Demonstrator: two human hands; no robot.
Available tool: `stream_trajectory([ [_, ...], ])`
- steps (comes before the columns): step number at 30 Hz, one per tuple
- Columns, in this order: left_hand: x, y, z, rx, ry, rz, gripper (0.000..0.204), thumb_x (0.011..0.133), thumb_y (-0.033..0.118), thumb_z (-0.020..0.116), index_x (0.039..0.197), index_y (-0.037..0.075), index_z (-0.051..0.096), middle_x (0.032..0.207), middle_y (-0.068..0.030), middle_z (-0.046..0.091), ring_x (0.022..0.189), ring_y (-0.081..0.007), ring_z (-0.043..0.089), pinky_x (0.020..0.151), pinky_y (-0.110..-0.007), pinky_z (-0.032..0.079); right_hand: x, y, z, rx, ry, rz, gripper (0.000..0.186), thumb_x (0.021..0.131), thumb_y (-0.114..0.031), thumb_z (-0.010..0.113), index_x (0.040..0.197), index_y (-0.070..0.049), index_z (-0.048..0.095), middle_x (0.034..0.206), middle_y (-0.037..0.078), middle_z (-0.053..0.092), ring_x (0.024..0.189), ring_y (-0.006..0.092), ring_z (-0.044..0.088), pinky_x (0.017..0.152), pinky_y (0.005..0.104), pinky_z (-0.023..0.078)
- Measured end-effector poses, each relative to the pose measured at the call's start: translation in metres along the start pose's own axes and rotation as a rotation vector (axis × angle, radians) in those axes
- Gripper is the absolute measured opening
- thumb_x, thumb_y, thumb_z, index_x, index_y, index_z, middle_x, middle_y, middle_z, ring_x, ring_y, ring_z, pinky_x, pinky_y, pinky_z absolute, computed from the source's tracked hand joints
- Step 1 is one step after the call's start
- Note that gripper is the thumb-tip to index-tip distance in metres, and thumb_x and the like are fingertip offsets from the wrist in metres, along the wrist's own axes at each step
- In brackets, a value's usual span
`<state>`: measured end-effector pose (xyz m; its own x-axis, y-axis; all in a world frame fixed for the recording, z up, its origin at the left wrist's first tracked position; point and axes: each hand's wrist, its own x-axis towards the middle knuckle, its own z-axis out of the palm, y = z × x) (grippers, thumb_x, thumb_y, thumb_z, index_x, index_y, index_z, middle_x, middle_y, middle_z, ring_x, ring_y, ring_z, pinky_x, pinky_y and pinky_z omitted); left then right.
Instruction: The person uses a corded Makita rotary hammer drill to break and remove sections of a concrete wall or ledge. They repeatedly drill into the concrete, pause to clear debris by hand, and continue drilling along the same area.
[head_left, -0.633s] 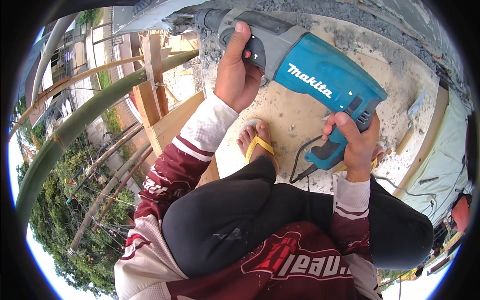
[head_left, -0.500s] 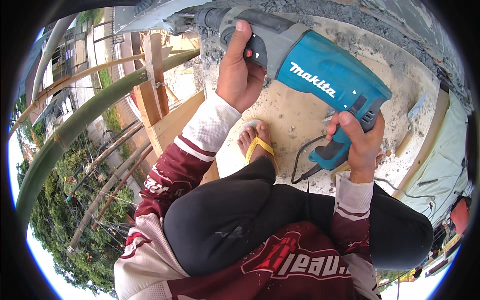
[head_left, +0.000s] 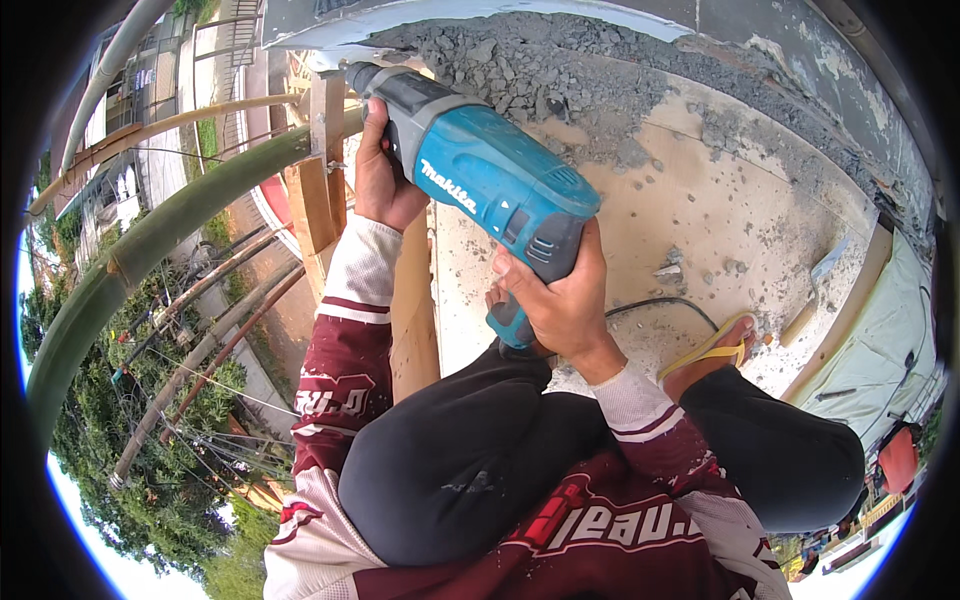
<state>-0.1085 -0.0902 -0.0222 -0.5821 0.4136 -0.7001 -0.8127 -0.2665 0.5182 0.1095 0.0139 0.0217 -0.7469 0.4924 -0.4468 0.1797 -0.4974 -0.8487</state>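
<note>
A teal and grey rotary hammer drill [head_left: 490, 170] lies across both my hands, its nose pointing to the upper left. My left hand [head_left: 388, 180] is wrapped round the grey front part behind the chuck. At the rear, my right hand [head_left: 562, 300] grips the handle, which its fingers partly hide. The chuck end reaches the lower edge of a grey wall [head_left: 340, 35] near broken concrete; the tip of the bit cannot be made out. Grey rubble [head_left: 520, 70] lies along the wall's foot, beyond the drill.
I squat on a plywood platform [head_left: 640, 210] strewn with chips. A black cord [head_left: 665, 300] trails to the right past my sandalled foot [head_left: 715, 352]. Wooden posts [head_left: 322, 200] and a curved bamboo pole [head_left: 190, 220] edge the left side, above a drop with trees. A pale sheet [head_left: 865, 340] lies at right.
Both hands have carried the drill left and slightly nearer, still gripping it. More of the rubble along the wall shows, and my right foot has come into sight.
</note>
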Motion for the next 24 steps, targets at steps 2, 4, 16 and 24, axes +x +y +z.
stream_trajectory([
  [2, -0.010, -0.013, 0.004, -0.002, -0.038, -0.007, 0.062, 0.097, 0.053, 0.065, 0.139, 0.009, 0.054, 0.133, -0.0114, 0.064, 0.125, -0.0299, 0.060, 0.110, -0.050, 0.045, -0.004, -0.005, -0.014, 0.103, -0.036, 0.046, 0.064, 0.087, -0.007, 0.076, 0.137, 0.003, 0.038, 0.112, 0.015, 0.065, 0.107, 0.0237, 0.067, 0.092, 0.0380, 0.055],
  [4, -0.014, -0.028, 0.021, 0.055, -0.054, -0.070, 0.058, 0.098, 0.050, 0.064, 0.136, 0.008, 0.054, 0.131, -0.0105, 0.064, 0.123, -0.0268, 0.061, 0.109, -0.046, 0.047, -0.013, -0.013, -0.048, 0.273, -0.078, 0.143, 0.062, 0.090, -0.016, 0.075, 0.138, 0.002, 0.040, 0.111, 0.016, 0.065, 0.104, 0.0251, 0.069, 0.090, 0.0406, 0.058],
  [16, -0.065, -0.090, 0.069, 0.172, -0.152, -0.136, 0.049, 0.100, 0.043, 0.067, 0.130, 0.006, 0.055, 0.115, -0.0041, 0.063, 0.112, -0.0173, 0.062, 0.103, -0.039, 0.048, -0.080, 0.011, -0.118, 0.403, 0.042, 0.216, 0.065, 0.088, -0.045, 0.076, 0.128, 0.002, 0.055, 0.101, 0.017, 0.067, 0.086, 0.0280, 0.071, 0.068, 0.0387, 0.063],
  [24, -0.057, -0.062, 0.057, 0.080, -0.156, -0.092, 0.060, 0.099, 0.049, 0.064, 0.137, 0.005, 0.051, 0.128, -0.0129, 0.064, 0.118, -0.0257, 0.064, 0.106, -0.043, 0.049, -0.090, 0.014, -0.064, 0.144, 0.079, -0.017, 0.048, 0.087, -0.025, 0.070, 0.121, 0.004, 0.052, 0.092, 0.016, 0.066, 0.080, 0.0255, 0.068, 0.067, 0.0409, 0.060],
])
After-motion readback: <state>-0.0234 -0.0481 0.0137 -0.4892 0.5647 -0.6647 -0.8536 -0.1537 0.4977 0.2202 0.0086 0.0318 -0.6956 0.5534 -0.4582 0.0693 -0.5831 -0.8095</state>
